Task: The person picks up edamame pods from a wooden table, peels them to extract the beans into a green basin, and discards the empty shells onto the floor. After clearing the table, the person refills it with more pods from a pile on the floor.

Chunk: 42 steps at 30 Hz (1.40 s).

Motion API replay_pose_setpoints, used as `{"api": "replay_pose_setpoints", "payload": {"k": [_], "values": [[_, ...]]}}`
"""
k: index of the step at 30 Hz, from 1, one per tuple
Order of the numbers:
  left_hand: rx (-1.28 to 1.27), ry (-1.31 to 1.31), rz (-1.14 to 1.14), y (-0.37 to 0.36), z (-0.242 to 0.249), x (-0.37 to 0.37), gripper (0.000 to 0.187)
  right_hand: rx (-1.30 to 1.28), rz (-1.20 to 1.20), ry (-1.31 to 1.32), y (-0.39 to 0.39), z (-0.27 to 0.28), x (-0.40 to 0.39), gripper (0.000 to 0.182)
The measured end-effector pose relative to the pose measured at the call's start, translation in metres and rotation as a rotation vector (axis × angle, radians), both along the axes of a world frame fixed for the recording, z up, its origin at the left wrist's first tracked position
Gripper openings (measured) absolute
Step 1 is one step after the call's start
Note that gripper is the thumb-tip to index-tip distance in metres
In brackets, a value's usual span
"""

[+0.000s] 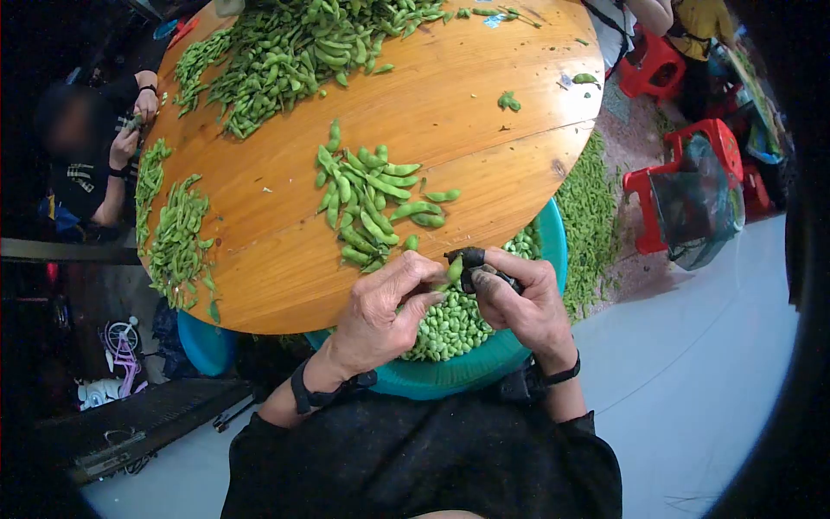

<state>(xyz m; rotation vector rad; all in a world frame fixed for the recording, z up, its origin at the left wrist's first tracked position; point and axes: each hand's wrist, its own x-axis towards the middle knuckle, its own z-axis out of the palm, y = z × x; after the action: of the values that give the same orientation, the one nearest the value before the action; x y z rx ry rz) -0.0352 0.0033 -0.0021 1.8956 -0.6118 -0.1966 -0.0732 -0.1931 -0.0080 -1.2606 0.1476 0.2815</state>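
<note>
Over a green basin (406, 381) at the table's near edge, both of my hands meet at one green edamame pod (455, 271). My left hand (385, 307) is closed, pinching the pod between thumb and fingertips. My right hand (527, 304), with dark wrappings on some fingers, presses at the pod's other end; its grip is partly hidden. Beneath them, shelled green beans (450, 327) fill the basin. Just beyond my left hand, a small pile of whole pods (367, 195) lies on the wooden table.
A large heap of pods (294, 60) covers the far part of the round table (484, 112). At the left, another person (86, 156) handles a pod beside more pods (179, 233). Red stools (692, 173) and a floor strewn with green pods (588, 225) lie to the right.
</note>
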Motion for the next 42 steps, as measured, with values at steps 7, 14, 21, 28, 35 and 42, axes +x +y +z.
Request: {"api": "replay_pose_setpoints", "payload": {"k": [7, 14, 21, 28, 35, 42], "values": [[0.067, -0.102, -0.083, 0.001, -0.001, 0.000, 0.021, -0.152, 0.053, -0.118, -0.003, -0.010, 0.000, 0.012], [-0.194, 0.330, -0.059, 0.003, -0.006, -0.005, 0.013, -0.084, -0.009, -0.197, -0.002, -0.018, -0.006, 0.013], [-0.828, 1.144, -0.121, -0.003, -0.019, -0.008, 0.018, 0.543, 0.037, 0.135, -0.011, -0.022, -0.015, 0.019], [-0.473, 0.743, 0.074, -0.012, -0.012, -0.012, 0.014, 0.057, -0.071, -0.031, -0.002, -0.012, -0.018, 0.019], [-0.355, 0.541, 0.166, -0.016, -0.014, -0.015, 0.013, -0.120, -0.014, -0.079, 0.003, 0.006, -0.019, 0.013], [-0.542, 0.785, 0.119, -0.010, -0.020, -0.011, 0.015, -0.183, -0.008, -0.213, -0.002, -0.010, -0.016, 0.006]]}}
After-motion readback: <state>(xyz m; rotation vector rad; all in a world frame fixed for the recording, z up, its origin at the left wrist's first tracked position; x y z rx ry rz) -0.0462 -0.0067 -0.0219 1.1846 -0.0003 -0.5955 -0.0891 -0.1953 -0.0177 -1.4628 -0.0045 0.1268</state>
